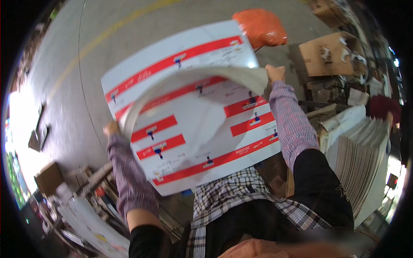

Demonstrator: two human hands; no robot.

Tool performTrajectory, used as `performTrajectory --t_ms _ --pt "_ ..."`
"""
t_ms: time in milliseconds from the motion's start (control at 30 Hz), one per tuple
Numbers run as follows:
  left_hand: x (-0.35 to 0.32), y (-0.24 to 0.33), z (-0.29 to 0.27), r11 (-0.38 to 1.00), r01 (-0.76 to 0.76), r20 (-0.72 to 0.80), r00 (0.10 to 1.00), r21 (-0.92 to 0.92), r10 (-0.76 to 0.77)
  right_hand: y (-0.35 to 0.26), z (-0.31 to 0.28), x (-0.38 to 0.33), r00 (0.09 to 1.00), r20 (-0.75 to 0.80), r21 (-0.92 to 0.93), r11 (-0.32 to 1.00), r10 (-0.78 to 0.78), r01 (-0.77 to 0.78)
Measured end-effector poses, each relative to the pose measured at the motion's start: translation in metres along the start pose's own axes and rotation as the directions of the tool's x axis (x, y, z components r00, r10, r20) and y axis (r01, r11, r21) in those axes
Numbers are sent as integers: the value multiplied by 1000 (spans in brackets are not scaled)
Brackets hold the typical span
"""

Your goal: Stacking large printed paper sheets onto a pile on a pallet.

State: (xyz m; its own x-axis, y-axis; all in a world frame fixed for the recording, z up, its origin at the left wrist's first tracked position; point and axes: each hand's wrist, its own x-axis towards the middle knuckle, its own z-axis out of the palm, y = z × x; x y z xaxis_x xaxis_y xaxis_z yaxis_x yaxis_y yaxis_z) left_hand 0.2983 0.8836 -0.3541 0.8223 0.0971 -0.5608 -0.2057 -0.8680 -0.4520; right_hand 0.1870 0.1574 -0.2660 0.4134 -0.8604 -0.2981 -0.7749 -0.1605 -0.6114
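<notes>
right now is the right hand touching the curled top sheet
Touching. The head view shows the right hand pinching the far corner of the curled top sheet, lifting it off the printed red and white sheet beneath.

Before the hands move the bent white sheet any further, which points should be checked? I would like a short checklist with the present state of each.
1. Left hand grips the top sheet at its left edge: ok.
2. Right hand grips the sheet's right corner: ok.
3. Sheet is flat: not ok, it bows upward between the hands.
4. Top sheet is lifted apart from the printed stack below: ok at the middle, cannot tell at the far edge.
5. Only one sheet is lifted: cannot tell, the picture is blurred.
6. Orange bag lies apart from the sheets: cannot tell, it is close to their far corner.
</notes>
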Motion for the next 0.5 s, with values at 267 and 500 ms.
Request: performTrajectory --t_ms 267,500 --pt "-249 5 -82 -368 -131 -52 975 -920 -218 177 -241 -126 895 327 499 748 304 -437" --pt "-275 114 -198 -84 -162 -168 983 -983 74 318 -379 -262 867 103 568 687 488 -454"
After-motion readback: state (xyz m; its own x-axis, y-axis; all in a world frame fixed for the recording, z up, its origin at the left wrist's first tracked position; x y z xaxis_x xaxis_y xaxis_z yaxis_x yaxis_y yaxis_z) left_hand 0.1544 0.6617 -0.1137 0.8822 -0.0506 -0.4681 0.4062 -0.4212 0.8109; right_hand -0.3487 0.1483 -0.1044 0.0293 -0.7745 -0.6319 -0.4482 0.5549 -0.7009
